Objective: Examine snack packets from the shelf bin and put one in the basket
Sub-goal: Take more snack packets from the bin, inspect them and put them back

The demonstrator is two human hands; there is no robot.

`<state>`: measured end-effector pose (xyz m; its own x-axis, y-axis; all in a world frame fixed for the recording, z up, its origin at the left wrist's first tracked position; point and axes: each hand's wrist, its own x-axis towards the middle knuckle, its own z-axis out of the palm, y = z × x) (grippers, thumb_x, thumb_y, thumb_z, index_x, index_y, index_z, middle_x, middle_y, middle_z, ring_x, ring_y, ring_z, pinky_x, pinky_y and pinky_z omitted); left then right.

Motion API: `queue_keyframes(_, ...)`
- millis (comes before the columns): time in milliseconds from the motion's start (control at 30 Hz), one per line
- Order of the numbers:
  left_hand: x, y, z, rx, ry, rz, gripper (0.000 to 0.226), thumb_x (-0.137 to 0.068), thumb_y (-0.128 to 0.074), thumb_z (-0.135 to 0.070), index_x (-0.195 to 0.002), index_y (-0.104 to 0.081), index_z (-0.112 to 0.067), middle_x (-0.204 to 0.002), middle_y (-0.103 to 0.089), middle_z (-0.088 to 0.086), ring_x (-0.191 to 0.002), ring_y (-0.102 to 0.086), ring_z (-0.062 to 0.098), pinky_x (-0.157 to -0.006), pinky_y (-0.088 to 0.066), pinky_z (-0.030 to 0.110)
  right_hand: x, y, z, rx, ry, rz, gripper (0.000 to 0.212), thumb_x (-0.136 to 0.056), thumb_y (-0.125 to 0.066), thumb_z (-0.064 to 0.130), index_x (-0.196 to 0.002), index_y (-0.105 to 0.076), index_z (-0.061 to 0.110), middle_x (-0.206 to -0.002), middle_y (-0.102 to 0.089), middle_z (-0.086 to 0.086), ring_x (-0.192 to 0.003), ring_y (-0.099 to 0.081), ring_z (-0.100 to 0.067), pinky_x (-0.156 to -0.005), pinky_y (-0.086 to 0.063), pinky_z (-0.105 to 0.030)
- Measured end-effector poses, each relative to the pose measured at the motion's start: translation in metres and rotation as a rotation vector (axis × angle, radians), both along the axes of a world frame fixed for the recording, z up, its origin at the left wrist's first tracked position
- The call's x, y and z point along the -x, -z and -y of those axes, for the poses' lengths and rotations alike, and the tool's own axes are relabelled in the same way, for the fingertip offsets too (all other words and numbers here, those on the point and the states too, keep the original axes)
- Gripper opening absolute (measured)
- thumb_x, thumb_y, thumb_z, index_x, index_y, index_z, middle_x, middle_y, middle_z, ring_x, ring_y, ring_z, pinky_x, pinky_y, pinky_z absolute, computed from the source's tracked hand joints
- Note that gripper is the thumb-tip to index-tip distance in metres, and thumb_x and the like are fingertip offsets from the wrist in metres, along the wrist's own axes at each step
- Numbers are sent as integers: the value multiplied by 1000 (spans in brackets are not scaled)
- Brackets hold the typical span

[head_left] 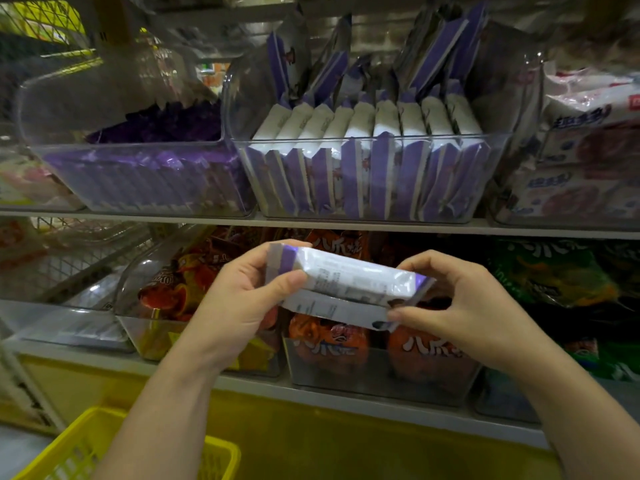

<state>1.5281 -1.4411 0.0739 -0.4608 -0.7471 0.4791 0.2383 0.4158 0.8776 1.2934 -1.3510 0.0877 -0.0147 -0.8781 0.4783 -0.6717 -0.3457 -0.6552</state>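
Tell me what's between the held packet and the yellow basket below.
In the head view, only the left forearm and the yellow shelf front lie between the packet, held by both hands, and the basket.

Dim, uneven store light falls from above, leaving the upper shelf recesses and far corners in shadow. Glare streaks the clear bins, while the white packet is the brightest spot. Wide-angle bowing curves the shelf edge; the edges are soft and smeared.
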Motion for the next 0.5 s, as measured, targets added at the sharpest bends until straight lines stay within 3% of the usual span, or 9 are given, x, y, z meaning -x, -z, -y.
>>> queue_keyframes(100,-1,4,5,-80,39,-74,43,-61,-84,-55,-97,-75,-34,-92,-74,-9,-84,-69,4,-61,-53,17,-1,0,0,15,-25,75,31,-68,-84,23,-91,-67,33,-92,-71,21,-84,-68,1,-77,-53,-15)
queue_keyframes(200,0,7,10,-115,34,-111,46,-61,-85,-54,-101,-75,-33,-100,-75,-6,-94,-69,6,-74,-54,18,-7,-1,-1,53,-38,152,30,-63,-80,36,-91,-68,35,-91,-73,19,-85,-69,0,-76,-55,-18)
queue_keyframes(367,3,10,12,-125,27,-136,47,-64,-83,-54,-105,-74,-34,-105,-74,-5,-99,-68,7,-79,-53,18,-11,-3,-3,143,-46,302,35,-58,-76,44,-88,-64,29,-89,-73,10,-82,-70,-6,-74,-55,-17)
queue_keyframes(500,10,11,9,-167,17,-196,34,-75,-76,-45,-106,-73,-32,-110,-73,0,-102,-68,12,-79,-54,21,-14,-7,-5,145,-60,370,15,-72,-65,43,-75,-65,28,-83,-74,3,-76,-71,-9,-68,-57,-21)
